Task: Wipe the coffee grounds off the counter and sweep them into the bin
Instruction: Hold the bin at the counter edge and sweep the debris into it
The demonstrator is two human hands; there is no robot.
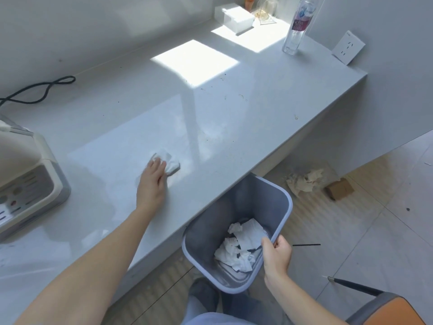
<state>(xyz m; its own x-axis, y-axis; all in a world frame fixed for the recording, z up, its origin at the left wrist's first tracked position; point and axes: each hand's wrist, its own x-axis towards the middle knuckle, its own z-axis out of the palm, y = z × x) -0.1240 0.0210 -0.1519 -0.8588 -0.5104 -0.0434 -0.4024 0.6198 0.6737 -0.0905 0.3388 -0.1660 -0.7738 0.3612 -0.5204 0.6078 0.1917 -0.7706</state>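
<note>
My left hand [152, 181] presses a crumpled white tissue [169, 161] flat against the pale grey counter [269, 106]. Faint brown coffee specks [210, 137] lie to the right of the tissue, and a few more specks and ring stains [242, 96] sit further back. My right hand [277, 254] grips the near right rim of a grey-blue plastic bin [246, 202]. I hold the bin tilted just below the counter's front edge. Several crumpled white tissues [241, 245] lie inside it.
A beige appliance [25, 184] stands at the counter's left, with a black cable [39, 89] behind it. A clear bottle [297, 26], a white box [236, 18] and a wall socket [348, 50] are at the far end. Crumpled brown paper [304, 181] and a small cardboard box [339, 190] lie on the floor. An orange chair [389, 308] is at lower right.
</note>
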